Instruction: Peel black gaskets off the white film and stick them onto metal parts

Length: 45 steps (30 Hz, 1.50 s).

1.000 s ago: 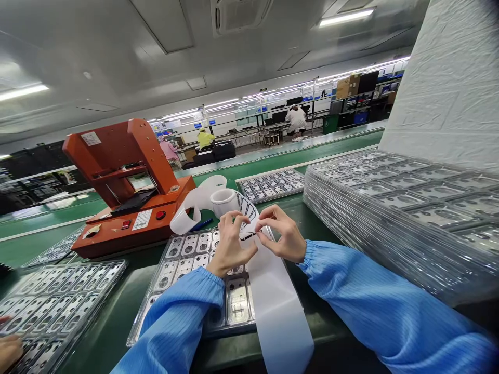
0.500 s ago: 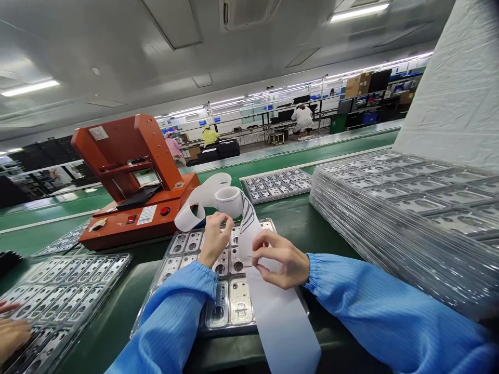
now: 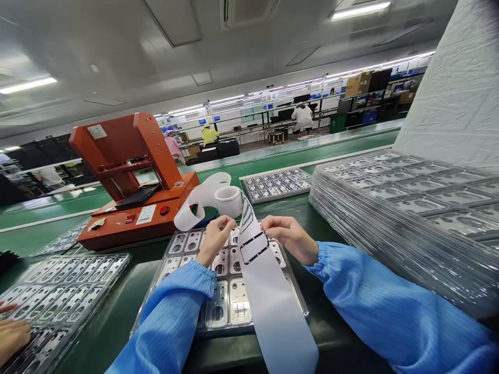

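A long white liner strip [image 3: 276,306] runs from a roll [image 3: 228,200] down over a clear tray [image 3: 156,283] of metal plates. One black rectangular frame sticker [image 3: 254,248] lies on the strip, with more black outlines above it. My right hand [image 3: 290,236] pinches at the strip's right edge, fingertips by the sticker's upper right corner. On the strip's left side, my left hand [image 3: 216,236] holds thumb and forefinger together over the tray; whatever is between them is too small to make out.
An orange press machine [image 3: 132,182] stands at left behind the tray. Tall stacked clear trays [image 3: 390,228] rise at right. Another filled tray [image 3: 276,184] lies at the back. A co-worker's hand [image 3: 13,332] touches a tray [image 3: 74,291] at far left.
My right hand has moved up and right along the strip to its edge, uncovering the black frame sticker. My left hand has shifted slightly, still pinched.
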Each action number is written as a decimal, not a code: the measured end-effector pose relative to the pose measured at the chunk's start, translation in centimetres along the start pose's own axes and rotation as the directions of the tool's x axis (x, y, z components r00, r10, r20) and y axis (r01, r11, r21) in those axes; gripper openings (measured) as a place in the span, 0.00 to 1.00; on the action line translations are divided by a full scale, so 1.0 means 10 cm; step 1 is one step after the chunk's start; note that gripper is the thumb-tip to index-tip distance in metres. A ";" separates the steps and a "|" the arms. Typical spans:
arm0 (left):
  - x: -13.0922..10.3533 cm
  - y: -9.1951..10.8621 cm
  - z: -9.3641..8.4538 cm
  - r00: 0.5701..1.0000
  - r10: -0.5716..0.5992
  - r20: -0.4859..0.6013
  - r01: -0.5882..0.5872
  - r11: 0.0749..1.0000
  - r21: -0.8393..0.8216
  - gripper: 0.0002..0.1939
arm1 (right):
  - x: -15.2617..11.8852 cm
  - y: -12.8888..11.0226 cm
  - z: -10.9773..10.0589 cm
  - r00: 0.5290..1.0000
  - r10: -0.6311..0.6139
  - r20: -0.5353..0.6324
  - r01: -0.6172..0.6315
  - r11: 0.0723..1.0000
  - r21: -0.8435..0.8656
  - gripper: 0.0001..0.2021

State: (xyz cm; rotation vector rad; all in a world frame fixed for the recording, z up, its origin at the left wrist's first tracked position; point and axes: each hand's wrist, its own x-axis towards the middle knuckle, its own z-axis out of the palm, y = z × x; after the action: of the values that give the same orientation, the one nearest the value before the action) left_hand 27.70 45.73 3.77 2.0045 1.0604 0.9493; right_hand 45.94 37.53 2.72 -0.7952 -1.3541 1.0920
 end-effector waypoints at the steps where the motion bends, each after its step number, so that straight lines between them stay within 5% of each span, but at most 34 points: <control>1: -0.01 0.02 0.00 1.000 0.009 0.029 -0.008 1.000 -0.026 0.12 | 0.00 -0.02 0.00 0.999 0.039 0.001 -0.039 0.999 0.023 0.07; 7: -0.11 0.21 -0.13 0.958 0.094 0.271 -0.050 0.985 -0.166 0.14 | 0.00 -0.08 0.04 0.977 0.207 0.046 -0.210 0.976 0.054 0.08; 14: -0.15 0.34 -0.28 0.844 0.172 0.508 -0.104 0.982 -0.159 0.14 | 0.01 -0.11 0.03 0.960 0.276 0.037 -0.278 0.960 0.032 0.07; 21: -0.15 0.33 -0.24 0.805 0.214 0.554 -0.185 0.977 -0.109 0.11 | 0.02 -0.13 0.03 0.956 0.294 0.014 -0.295 0.955 0.023 0.06; 45: -0.15 0.32 -0.22 0.863 0.160 0.480 -0.138 0.987 -0.082 0.10 | 0.04 -0.03 -0.01 0.961 0.278 0.000 -0.278 0.960 0.025 0.08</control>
State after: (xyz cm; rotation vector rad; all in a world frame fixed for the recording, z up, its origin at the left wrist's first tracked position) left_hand 26.50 43.51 7.05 2.1521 0.6053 0.4861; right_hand 46.08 37.80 3.09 -0.9898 -1.2475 1.3227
